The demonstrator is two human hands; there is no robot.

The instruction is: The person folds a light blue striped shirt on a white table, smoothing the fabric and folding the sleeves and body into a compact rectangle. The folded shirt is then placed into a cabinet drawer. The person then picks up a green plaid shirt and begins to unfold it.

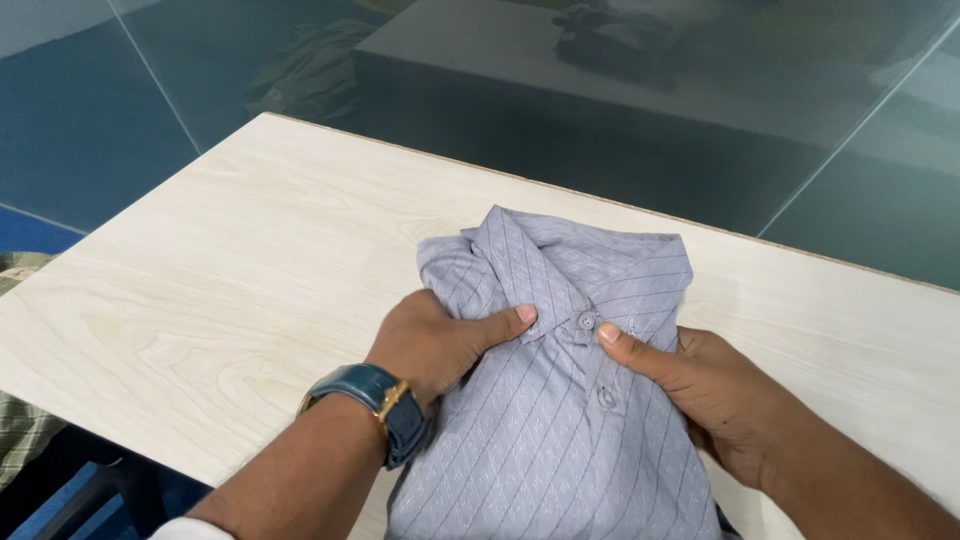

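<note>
Grey shirt (560, 400) lies collar-up on table (200, 280). Left hand (435, 345) and right hand (715, 385) each pinch fabric, thumbs flanking top button (586, 321). Best kept symmetric, cloth taut between thumbs.

Both forearms come into the head view bare from the near edge, with no sleeve over either one. The left hand (440, 345) is bare too — no ring shows on its fingers, and the thumbnail is cut short and plain. On the left wrist sits a wristwatch (385, 410) with a dark blue-teal leather strap, its surface glossy and lightly grained. A gold-coloured metal buckle fastens that strap — only the clasp side faces the camera, so the dial cannot be seen. The right hand (715, 395) wears nothing: no ring, no band, and its nail is equally short and unpainted.
</note>
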